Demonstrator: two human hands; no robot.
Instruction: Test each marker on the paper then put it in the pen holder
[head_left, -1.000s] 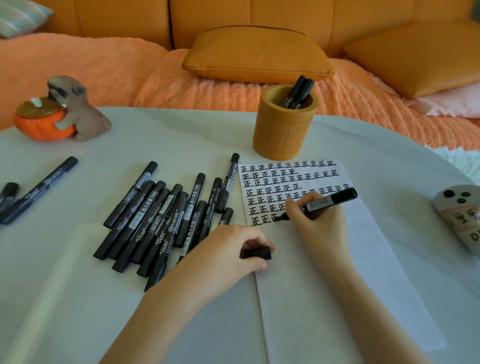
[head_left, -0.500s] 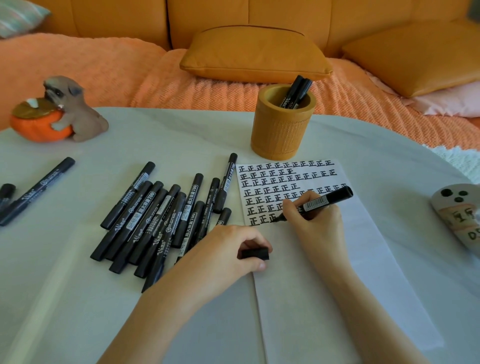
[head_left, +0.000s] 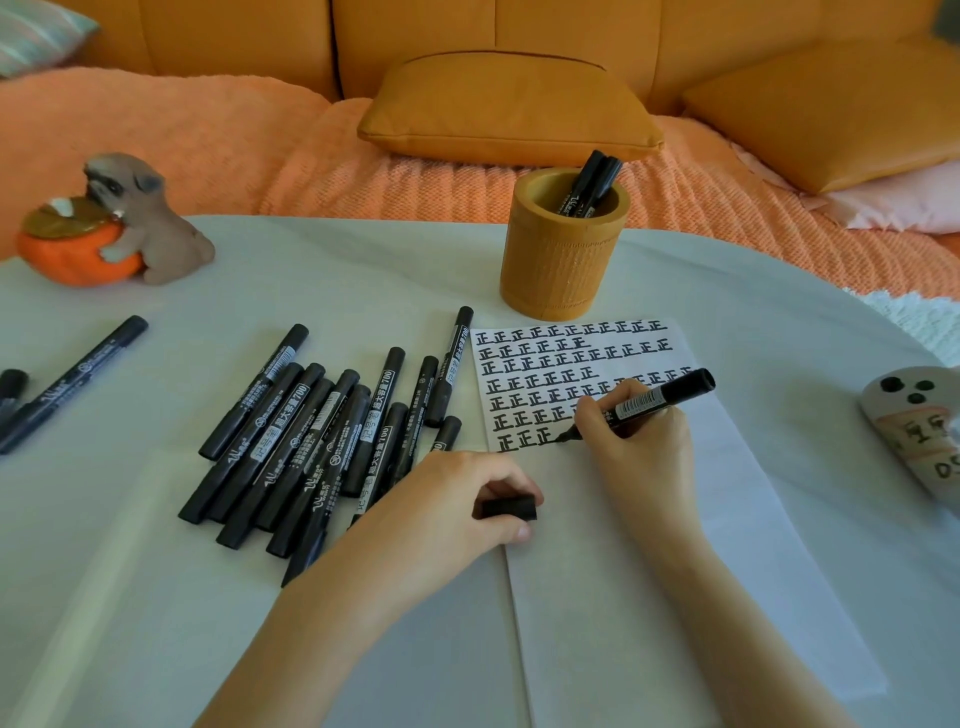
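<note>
My right hand grips an uncapped black marker with its tip on the white paper, at the end of the lowest row of black written characters. My left hand rests on the paper's left edge and pinches the marker's black cap. A pile of several capped black markers lies left of the paper. The tan round pen holder stands just beyond the paper with two markers in it.
Two more black markers lie at the table's far left. A dog-and-pumpkin figurine stands at the back left. A painted stone sits at the right edge. An orange sofa with cushions runs behind the table.
The marker tip has shifted slightly along the lowest row of characters as my right hand writes. My left hand and the cap stay in place.
</note>
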